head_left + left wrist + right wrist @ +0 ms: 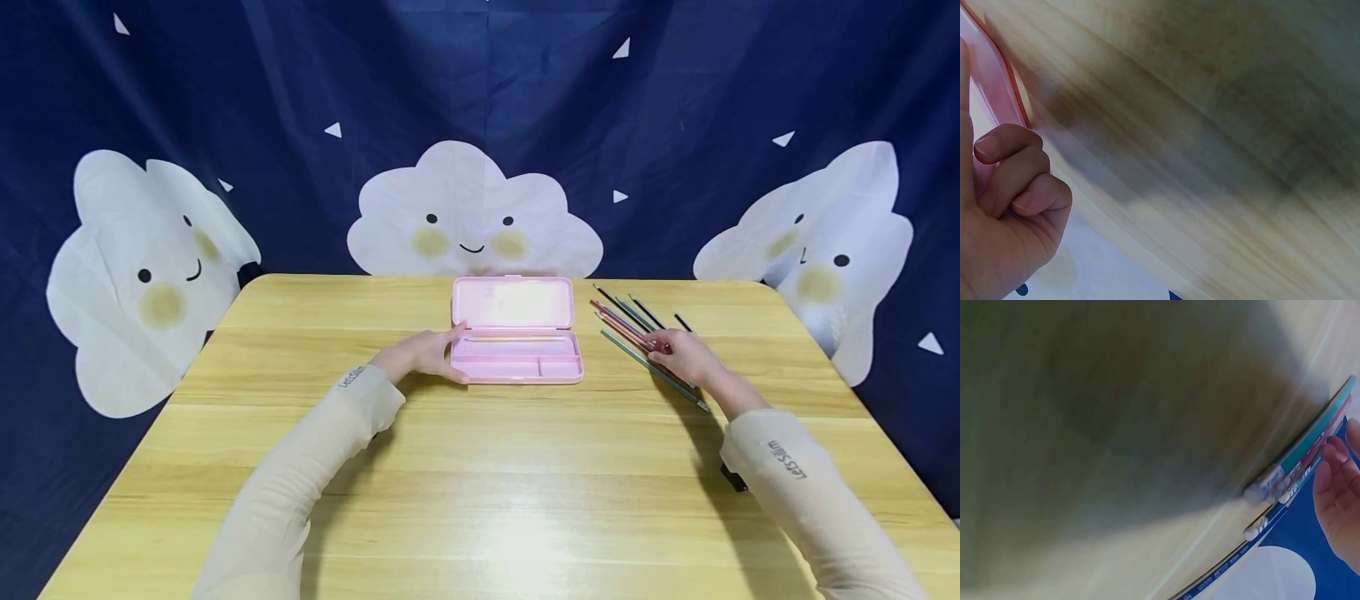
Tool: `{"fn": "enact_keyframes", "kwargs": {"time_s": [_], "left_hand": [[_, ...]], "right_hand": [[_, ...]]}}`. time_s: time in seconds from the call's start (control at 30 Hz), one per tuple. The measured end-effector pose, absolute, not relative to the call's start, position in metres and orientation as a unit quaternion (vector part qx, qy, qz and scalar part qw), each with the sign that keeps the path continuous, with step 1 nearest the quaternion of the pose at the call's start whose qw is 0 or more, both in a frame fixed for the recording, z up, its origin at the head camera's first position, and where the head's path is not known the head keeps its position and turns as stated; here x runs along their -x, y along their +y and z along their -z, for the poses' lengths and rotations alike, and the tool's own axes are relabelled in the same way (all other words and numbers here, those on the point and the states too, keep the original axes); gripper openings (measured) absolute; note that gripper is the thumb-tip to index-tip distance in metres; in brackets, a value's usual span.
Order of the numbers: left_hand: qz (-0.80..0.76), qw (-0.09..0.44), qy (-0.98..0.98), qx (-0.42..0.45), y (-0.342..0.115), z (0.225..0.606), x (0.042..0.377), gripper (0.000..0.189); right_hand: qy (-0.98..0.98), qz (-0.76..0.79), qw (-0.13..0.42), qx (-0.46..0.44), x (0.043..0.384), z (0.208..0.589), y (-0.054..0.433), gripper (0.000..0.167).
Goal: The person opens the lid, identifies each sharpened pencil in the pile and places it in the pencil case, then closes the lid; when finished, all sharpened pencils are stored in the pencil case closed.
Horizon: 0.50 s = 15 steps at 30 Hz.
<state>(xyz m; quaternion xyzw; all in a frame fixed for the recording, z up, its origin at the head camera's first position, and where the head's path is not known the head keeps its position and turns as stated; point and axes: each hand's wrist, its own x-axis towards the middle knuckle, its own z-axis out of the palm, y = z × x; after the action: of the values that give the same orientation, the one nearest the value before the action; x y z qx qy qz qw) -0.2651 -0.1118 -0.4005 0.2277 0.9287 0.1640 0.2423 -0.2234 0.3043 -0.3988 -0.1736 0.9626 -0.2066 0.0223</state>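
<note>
A pink pencil case [517,368] lies open on the table, its lid [480,302] tipped back and one pencil [517,338] in the rear compartment. My left hand [422,353] grips the case's left end, thumb at the front corner and a finger at the rear; in the left wrist view the other fingers curl beside its pink wall [997,81]. To the right, my right hand [684,357] reaches into a loose bunch of colored pencils [618,315], pinching at one with thumb and fingertips. A teal pencil [637,358] lies nearest the front of the bunch.
The wooden table [480,467] ends at the back against a dark blue curtain [480,75] printed with white clouds. A short dark pencil end [682,322] shows behind my right hand. The open lid stands near the table's back edge.
</note>
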Motion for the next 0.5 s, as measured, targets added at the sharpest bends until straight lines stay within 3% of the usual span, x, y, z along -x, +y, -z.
{"fn": "enact_keyframes", "kwargs": {"time_s": [0.5], "left_hand": [[-0.163, 0.233, 0.929, -0.237, -0.112, 0.402, 0.265, 0.108]], "right_hand": [[0.973, 0.134, 0.017, 0.185, 0.228, 0.411, 0.301, 0.021]]}}
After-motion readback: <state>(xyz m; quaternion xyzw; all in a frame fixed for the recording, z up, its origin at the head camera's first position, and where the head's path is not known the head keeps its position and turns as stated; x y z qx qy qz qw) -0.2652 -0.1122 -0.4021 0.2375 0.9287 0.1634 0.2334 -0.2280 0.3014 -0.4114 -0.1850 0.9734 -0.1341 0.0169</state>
